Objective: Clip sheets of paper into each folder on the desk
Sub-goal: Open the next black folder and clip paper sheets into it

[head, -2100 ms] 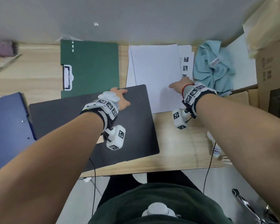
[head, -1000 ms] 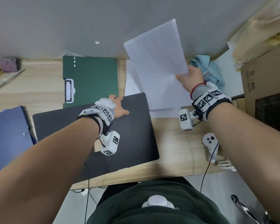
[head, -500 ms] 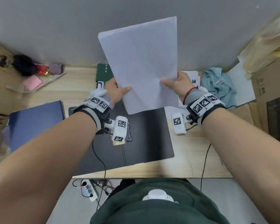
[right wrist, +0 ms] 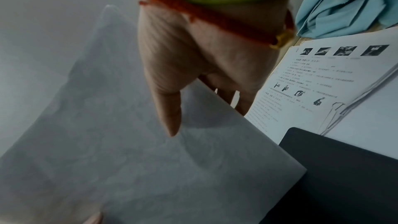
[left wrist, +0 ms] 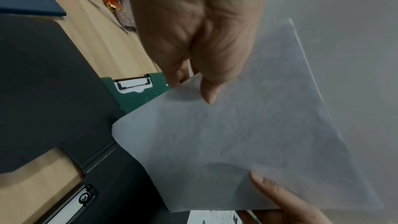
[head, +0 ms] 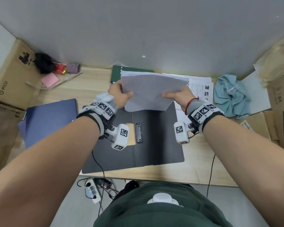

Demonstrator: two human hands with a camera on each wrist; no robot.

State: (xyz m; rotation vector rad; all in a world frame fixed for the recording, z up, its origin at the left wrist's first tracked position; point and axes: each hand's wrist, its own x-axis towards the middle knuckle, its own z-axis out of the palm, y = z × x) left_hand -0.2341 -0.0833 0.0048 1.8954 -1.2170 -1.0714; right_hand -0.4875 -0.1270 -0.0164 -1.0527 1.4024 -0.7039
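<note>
Both hands hold a thin stack of white sheets (head: 152,90) tilted over the open black folder (head: 161,136). My left hand (head: 119,93) pinches the stack's left edge, thumb on top (left wrist: 210,91). My right hand (head: 178,96) pinches the right edge, thumb on top (right wrist: 172,118). The stack's near edge hangs just above the folder's far end. The black folder's metal clip (head: 138,132) lies along its spine, uncovered. A green folder (head: 116,74) with a white clip (left wrist: 132,84) lies behind, mostly hidden by the sheets. A blue folder (head: 49,118) lies shut at the left.
Printed sheets (head: 202,89) lie on the desk right of the black folder, next to a crumpled teal cloth (head: 229,95). Cardboard boxes (head: 8,79) stand at the left and right ends. A pink note pad (head: 50,80) and small items sit at the back left.
The right hand lifted the sheets off the desk pile, the left hand joined it on the left edge, and the stack has since tipped from upright and come down toward the black folder.
</note>
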